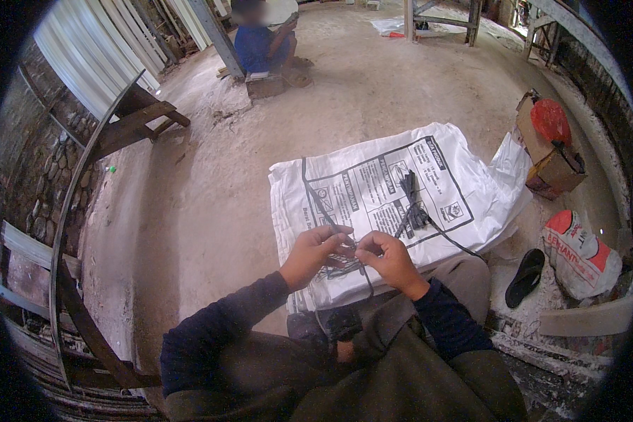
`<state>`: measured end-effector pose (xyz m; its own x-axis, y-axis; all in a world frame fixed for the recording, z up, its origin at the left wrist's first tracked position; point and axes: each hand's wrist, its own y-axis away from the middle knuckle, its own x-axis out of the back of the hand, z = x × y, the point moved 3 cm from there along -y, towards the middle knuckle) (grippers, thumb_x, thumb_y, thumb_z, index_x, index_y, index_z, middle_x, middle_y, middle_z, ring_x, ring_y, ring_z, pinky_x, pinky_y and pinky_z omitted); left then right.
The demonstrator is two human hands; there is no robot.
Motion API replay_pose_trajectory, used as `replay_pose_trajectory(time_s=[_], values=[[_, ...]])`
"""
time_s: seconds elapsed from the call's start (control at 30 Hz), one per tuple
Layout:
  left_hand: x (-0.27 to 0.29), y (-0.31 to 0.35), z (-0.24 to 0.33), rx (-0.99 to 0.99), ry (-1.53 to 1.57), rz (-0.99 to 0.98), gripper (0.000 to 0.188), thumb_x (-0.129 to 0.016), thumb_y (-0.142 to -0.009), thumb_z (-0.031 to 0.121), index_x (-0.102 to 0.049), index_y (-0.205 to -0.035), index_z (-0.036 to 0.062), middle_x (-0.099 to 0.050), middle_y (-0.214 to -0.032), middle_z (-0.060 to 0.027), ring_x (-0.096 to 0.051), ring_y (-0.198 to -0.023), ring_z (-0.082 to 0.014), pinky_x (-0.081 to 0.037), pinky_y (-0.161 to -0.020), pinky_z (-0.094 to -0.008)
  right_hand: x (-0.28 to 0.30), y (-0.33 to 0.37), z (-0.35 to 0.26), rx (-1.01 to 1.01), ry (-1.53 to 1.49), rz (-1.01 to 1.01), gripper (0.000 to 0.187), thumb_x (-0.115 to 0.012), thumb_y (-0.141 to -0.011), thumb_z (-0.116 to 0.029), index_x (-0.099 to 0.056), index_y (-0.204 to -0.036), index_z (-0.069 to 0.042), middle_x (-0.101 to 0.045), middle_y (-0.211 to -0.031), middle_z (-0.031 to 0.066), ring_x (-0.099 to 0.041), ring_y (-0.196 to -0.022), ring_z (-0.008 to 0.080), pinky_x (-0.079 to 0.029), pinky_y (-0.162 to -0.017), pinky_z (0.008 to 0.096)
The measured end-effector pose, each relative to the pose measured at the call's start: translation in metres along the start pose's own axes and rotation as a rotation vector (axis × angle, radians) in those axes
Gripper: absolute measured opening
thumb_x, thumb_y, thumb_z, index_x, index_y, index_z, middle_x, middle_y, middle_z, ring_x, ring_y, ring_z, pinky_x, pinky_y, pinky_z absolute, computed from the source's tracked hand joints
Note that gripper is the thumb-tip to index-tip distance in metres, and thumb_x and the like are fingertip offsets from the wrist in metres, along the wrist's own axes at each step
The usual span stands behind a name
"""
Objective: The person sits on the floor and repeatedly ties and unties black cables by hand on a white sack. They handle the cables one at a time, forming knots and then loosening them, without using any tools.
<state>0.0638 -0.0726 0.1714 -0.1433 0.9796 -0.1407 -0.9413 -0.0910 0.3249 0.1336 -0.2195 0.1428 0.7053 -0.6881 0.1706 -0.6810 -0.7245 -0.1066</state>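
Your left hand (pixel 309 255) and right hand (pixel 394 261) meet over the near part of a stack of printed white sacks (pixel 283 193), each grip pinching the black cord (pixel 367 280) that crosses it. Loose loops (pixel 339 270) lie beneath them. To your right, a black sandal (pixel 525 278) lies beside a red-and-white bag (pixel 582 264). Farther up the stack rests a black cord bundle (pixel 418 215); beyond, a red plastic bag (pixel 550 121) sits at a cardboard box (pixel 561 177). Farthest off, a person in blue (pixel 254 50) sits low.
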Motion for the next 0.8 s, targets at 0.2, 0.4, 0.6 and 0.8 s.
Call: replay_pose_trajectory(time_s=[0.2,0.4,0.6,0.8], values=[[-0.001,0.002,0.004,0.001,-0.005,-0.004,0.029,-0.044,-0.087,0.014,-0.049,-0.107,-0.0062,-0.057,-0.091,-0.0121,-0.06,-0.083,-0.0178,-0.052,-0.065,-0.0251,-0.001,0.0,0.003,-0.028,-0.098,-0.023,0.01,-0.06,-0.078,-0.01,-0.055,-0.081,-0.002,-0.054,-0.073,-0.0003,-0.049,-0.069,0.0067,-0.04,-0.064,0.0215],[-0.001,0.001,0.003,0.033,0.007,0.039,0.024,-0.044,-0.084,0.009,-0.05,-0.1,-0.0072,-0.057,-0.088,-0.0122,-0.06,-0.081,-0.0182,-0.052,-0.065,-0.0263,-0.002,0.0,0.004,-0.027,-0.058,-0.03,0.009,-0.06,-0.077,-0.009,-0.055,-0.078,-0.001,-0.054,-0.072,0.0009,-0.049,-0.068,0.007,-0.04,-0.062,0.0218],[0.001,0.002,-0.002,0.041,0.043,0.039,0.019,-0.047,-0.079,0.007,-0.049,-0.094,-0.0045,-0.056,-0.085,-0.0104,-0.06,-0.079,-0.018,-0.052,-0.066,-0.0279,-0.004,0.002,-0.004,0.107,0.087,0.027,0.009,-0.061,-0.073,-0.008,-0.055,-0.076,-0.001,-0.055,-0.072,0.0039,-0.051,-0.066,0.0105,-0.041,-0.06,0.0233],[0.001,0.001,-0.004,0.054,0.042,0.043,0.019,-0.05,-0.077,0.006,-0.048,-0.094,-0.0038,-0.056,-0.085,-0.0099,-0.06,-0.078,-0.0175,-0.052,-0.065,-0.0272,-0.007,0.003,-0.004,0.103,0.087,0.011,0.009,-0.06,-0.072,-0.006,-0.054,-0.076,0.0,-0.054,-0.072,0.0049,-0.051,-0.067,0.012,-0.041,-0.061,0.0244]])
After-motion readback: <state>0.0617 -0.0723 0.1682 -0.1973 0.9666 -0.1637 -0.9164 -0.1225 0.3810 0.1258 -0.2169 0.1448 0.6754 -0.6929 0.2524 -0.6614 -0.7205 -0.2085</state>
